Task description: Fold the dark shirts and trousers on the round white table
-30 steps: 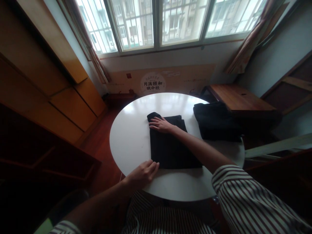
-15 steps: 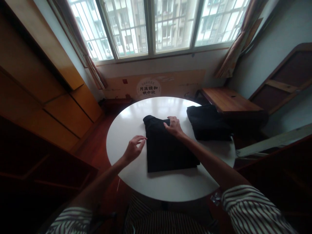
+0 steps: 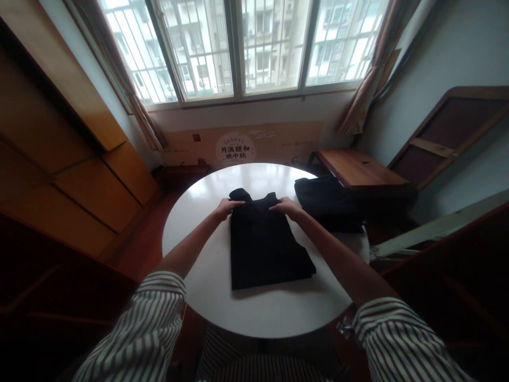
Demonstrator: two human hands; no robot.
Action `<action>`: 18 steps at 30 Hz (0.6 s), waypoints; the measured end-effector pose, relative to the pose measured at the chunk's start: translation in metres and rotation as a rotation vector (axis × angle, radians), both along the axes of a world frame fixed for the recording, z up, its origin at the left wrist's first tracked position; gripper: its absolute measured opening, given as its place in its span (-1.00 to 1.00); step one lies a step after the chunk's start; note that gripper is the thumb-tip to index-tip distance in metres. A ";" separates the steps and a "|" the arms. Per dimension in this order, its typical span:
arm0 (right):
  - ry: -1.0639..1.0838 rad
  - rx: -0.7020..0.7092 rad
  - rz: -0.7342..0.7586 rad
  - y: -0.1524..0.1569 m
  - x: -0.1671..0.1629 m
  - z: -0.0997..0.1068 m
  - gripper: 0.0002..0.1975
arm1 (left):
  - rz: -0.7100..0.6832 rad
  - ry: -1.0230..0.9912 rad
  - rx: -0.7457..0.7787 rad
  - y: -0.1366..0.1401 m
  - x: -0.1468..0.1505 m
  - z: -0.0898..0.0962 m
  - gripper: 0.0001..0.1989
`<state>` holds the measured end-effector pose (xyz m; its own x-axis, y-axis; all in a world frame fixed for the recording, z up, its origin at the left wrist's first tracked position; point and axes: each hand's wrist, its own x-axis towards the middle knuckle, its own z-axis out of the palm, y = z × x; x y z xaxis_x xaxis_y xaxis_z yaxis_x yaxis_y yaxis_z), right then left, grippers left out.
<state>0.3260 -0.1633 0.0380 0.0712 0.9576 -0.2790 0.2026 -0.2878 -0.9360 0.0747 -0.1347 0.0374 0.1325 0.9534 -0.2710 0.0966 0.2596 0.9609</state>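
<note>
While the left hand [image 3: 225, 207] holds the far left part of the black garment [image 3: 266, 244], the right hand [image 3: 290, 208] holds its far right part, each thumb on the upper side of the cloth and the other fingers mostly hidden. Both hands look narrow, closed about the fabric rather than spread. The black garment lies at about the middle of the white bench [image 3: 286, 321], laid out as a flat block whose near edge stops short of the bench's near rim; two rounded lobes of cloth stick out past the grip, toward the bench's far rim. Whether the held part is raised off the bench, I cannot tell.

Judging by the paired grip, the step in hand is taking hold of the far end on both sides at once. The next move seems to call for an even pull from the two hands, so that the layers stay together and the near edge does not skew.

On the right part of the bench sits a black folded pile [image 3: 330, 204], apart from the garment; its dark layers cannot be counted.

Of containers, the wooden cupboard [image 3: 99, 193] left of the bench is the plainest: its panels hide whatever is inside. Nearer, also on the bench's left, dark furniture [image 3: 51, 302] is too dim to show any contents
</note>
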 end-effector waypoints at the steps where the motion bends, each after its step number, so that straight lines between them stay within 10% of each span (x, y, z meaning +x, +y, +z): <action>1: 0.039 0.006 0.015 -0.002 0.000 0.001 -0.79 | -0.003 -0.005 0.016 0.000 -0.001 0.000 -0.53; 12: 0.282 0.003 -0.027 0.004 -0.001 0.016 -0.84 | 0.002 -0.296 0.343 0.011 0.003 0.012 -0.44; 18: 0.157 0.826 -0.071 0.024 0.015 0.088 -0.63 | 0.014 -0.207 0.985 0.041 0.001 0.106 -0.43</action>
